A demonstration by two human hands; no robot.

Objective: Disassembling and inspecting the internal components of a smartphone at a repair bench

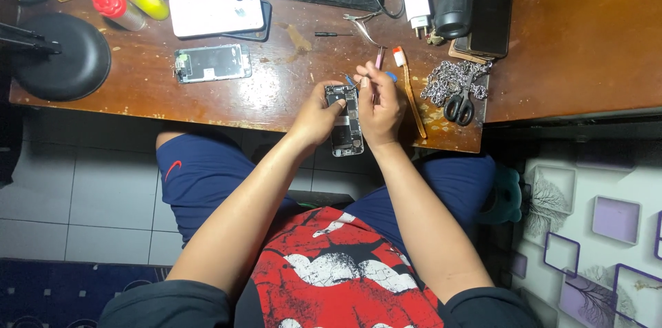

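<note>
An opened phone body (345, 124) with its insides showing sits at the near edge of the wooden table (276, 86). My left hand (318, 115) grips its left side. My right hand (379, 104) rests over its right side and pinches a thin pink-handled tool (378, 60) that points at the phone's top end. A small blue pick (350, 80) shows just above the phone.
A detached screen panel (211, 63) and a white phone (216, 12) lie to the left, near a black lamp base (65, 55). A toothbrush (409, 86), scissors (459, 104) on a metal chain, pliers (364, 23), a charger (418, 8) and a dark phone (491, 13) lie to the right.
</note>
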